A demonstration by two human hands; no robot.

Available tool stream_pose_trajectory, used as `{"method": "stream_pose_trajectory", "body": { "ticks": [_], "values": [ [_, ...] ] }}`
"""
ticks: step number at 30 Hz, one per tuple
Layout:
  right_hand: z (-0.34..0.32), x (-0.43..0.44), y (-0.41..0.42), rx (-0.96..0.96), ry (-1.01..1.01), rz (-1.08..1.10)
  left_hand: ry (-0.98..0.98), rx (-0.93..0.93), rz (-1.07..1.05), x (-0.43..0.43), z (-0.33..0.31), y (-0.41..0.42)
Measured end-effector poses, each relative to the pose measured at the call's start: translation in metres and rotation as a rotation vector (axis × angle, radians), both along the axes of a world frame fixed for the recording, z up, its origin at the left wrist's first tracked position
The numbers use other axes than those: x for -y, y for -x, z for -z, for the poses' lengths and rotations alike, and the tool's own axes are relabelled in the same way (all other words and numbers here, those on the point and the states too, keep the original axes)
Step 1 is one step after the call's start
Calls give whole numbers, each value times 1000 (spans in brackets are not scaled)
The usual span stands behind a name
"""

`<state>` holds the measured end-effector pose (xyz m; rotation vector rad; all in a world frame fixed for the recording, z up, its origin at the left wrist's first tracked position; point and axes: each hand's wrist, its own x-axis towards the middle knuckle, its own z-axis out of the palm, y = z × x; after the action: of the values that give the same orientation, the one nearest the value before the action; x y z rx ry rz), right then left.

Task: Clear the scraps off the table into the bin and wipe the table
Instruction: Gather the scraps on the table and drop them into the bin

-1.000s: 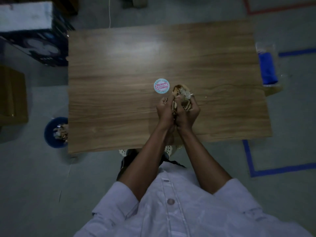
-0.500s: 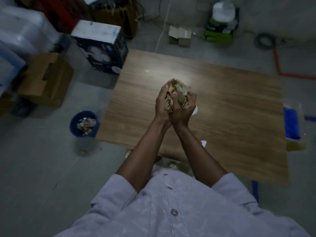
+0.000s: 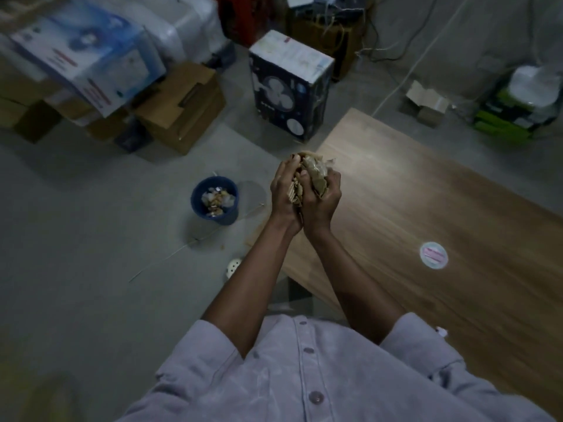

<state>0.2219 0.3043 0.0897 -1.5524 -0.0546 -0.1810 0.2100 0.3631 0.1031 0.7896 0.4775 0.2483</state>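
Observation:
A bundle of brown and pale paper scraps (image 3: 313,175) is clasped between both my hands, held in the air over the table's left edge. My left hand (image 3: 285,193) curls round its left side and my right hand (image 3: 323,202) curls round its right side. The blue bin (image 3: 198,205) stands on the floor to the left of my hands, part filled with scraps. The wooden table (image 3: 426,208) stretches away to the right. A round sticker-like disc (image 3: 433,254) lies on it.
A dark fan box (image 3: 289,86) stands on the floor beyond the table's corner. Cardboard boxes (image 3: 182,108) are stacked at the back left. Thin sticks (image 3: 170,254) and a small white object (image 3: 233,266) lie on the grey floor near the bin. Cables and a small open carton (image 3: 425,102) sit behind the table.
My view has swung left, and both hands have carried the scraps from the table's middle to its left edge. The bin now lies closer to my hands.

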Motion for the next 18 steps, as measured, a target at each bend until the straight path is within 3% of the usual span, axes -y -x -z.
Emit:
{"method": "stream_pose_trajectory", "body": {
  "ticks": [4, 11, 18],
  "values": [
    [16, -87, -2, -76, 33, -88, 14, -19, -89, -87, 16, 2],
    [67, -237, -16, -265, 82, -212, 184, -216, -228, -239, 91, -16],
    [217, -361, -56, -483, 105, -242, 324, -344, -283, -356, 248, -48]
  ]
}}
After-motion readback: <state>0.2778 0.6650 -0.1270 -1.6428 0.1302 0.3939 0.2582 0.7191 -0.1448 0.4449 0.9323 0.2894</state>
